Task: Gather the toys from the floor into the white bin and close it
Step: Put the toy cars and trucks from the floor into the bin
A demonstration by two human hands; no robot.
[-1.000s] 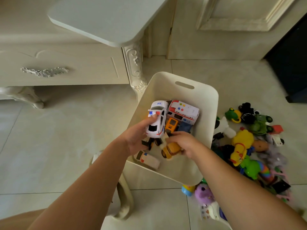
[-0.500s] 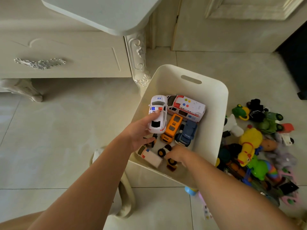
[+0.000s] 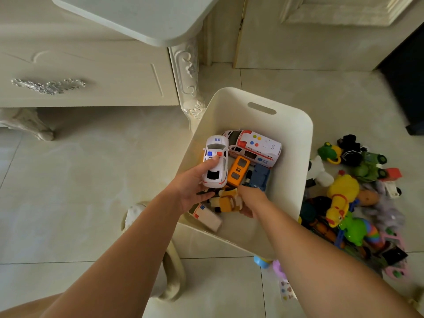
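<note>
The open white bin (image 3: 296, 143) stands on the tiled floor and holds a white ambulance (image 3: 257, 148), an orange vehicle (image 3: 238, 171), a blue vehicle (image 3: 260, 177) and a small white van (image 3: 206, 216). My left hand (image 3: 195, 187) is inside the bin, shut on a white police car (image 3: 215, 161). My right hand (image 3: 252, 200) is low in the bin, closed on a yellow wheeled toy (image 3: 228, 200). A heap of toys (image 3: 344, 196) lies on the floor right of the bin, among them a yellow chicken and a green frog.
An ornate cream cabinet (image 3: 91, 79) with a carved leg (image 3: 188, 76) stands just left of the bin, under a pale overhanging top (image 3: 137, 14). A beige slipper (image 3: 172, 271) lies under my left arm. More small toys (image 3: 270, 265) sit by the bin's near corner.
My right hand has turned the yellow wheeled toy and shifted it slightly up inside the bin. My left hand keeps the police car in much the same place.
</note>
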